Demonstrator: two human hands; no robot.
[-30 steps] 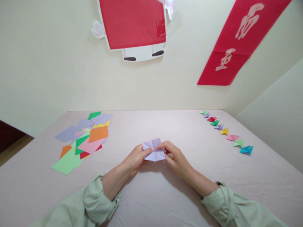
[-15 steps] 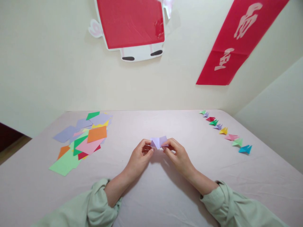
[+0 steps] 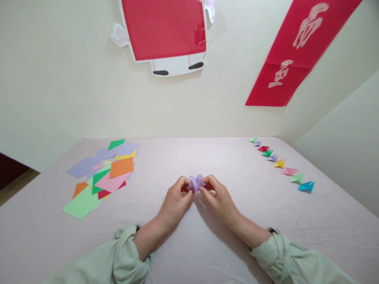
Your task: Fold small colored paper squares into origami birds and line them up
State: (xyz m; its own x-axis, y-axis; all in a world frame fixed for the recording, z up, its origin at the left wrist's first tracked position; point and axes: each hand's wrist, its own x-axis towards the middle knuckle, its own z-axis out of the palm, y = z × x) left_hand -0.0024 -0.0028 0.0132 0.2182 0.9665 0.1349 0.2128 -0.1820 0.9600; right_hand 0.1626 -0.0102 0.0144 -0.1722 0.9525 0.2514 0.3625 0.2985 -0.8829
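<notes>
A small piece of purple origami paper (image 3: 196, 183) is held up between my two hands, at the middle of the table. Its sides bend inward, with a crease down the centre. My left hand (image 3: 177, 199) pinches its left side between thumb and fingers. On the right side, my right hand (image 3: 219, 197) grips it the same way, thumb toward me. The fingers cover the paper's outer ends, so its full shape is hidden.
Loose coloured paper sheets (image 3: 114, 182) lie overlapping on the left of the pale cloth-covered table (image 3: 189, 244). Several small folded paper figures, a blue one (image 3: 307, 186) nearest, form a slanting row on the right. Behind stands a wall (image 3: 189, 106) with a red banner (image 3: 278, 75).
My hands have come closer together. The purple paper, spread wider before, is now squeezed inward with its sides curving toward each other.
</notes>
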